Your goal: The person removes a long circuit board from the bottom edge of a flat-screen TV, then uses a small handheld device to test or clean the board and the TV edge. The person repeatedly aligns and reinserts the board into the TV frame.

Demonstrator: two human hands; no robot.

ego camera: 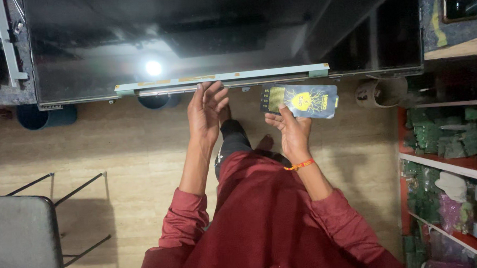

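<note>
My left hand's fingers (214,95) spread open, tips touching the pale green strip (222,78) along the near edge of the large dark glossy screen panel (218,33). My right hand's fingers (286,116) pinch a dark blue and yellow flat packet (301,100) just below that strip, right of my left hand. I judge it best to press lightly, keeping the packet off the glass.

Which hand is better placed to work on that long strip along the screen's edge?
Probably the left hand: its fingers already touch the long strip on the screen. The right hand is busy holding a flat packet.
</note>
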